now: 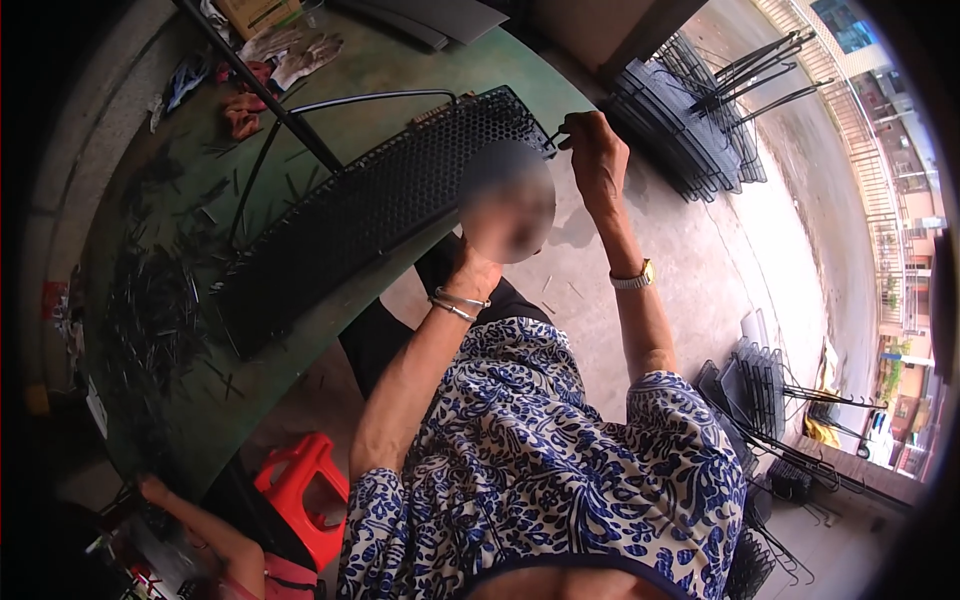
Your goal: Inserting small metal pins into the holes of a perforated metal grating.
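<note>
A long black perforated panel point(380, 190) lies slanted across the green table, its right end jutting toward me. My left hand point(485, 240) is at the panel's near edge, close to the right end; a blurred patch covers its fingers, so its grip is hidden. Beyond the panel's right corner, my right hand point(598, 160) is raised and closed, thumb and fingers pinching a small thin black piece point(556, 143) next to that corner. A bent black rod point(370, 96) rises along the panel's far side.
Many loose black strips point(150, 310) are heaped on the green table point(270, 375), left. Gloves point(300, 60) and a cardboard box point(258, 15) lie at the back. Stacked black racks point(680, 130) stand on the right floor. A red stool point(305, 495) and another person's arm point(215, 530) are lower left.
</note>
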A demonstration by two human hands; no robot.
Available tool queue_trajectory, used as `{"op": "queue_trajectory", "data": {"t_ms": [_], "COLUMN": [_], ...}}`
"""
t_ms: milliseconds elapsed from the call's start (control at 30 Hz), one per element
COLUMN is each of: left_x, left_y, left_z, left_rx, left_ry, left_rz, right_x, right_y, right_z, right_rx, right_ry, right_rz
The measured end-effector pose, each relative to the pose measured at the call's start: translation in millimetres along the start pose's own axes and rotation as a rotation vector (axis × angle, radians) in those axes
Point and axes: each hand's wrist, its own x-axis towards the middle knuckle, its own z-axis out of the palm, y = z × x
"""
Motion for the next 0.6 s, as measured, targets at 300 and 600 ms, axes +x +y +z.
{"op": "queue_trajectory", "data": {"t_ms": [300,600], "left_x": [3,2], "left_y": [-8,-4], "left_z": [4,11], "left_rx": [-0.122,-0.064], "left_ry": [-0.032,-0.064], "left_rz": [0.033,-0.074], "right_x": [-1,4], "right_y": [36,30], "right_z": [28,20], "right_rx": [-0.115,-0.383], "right_ry": [0.087,-0.049], "right_rz": [-0.143,-0.122]}}
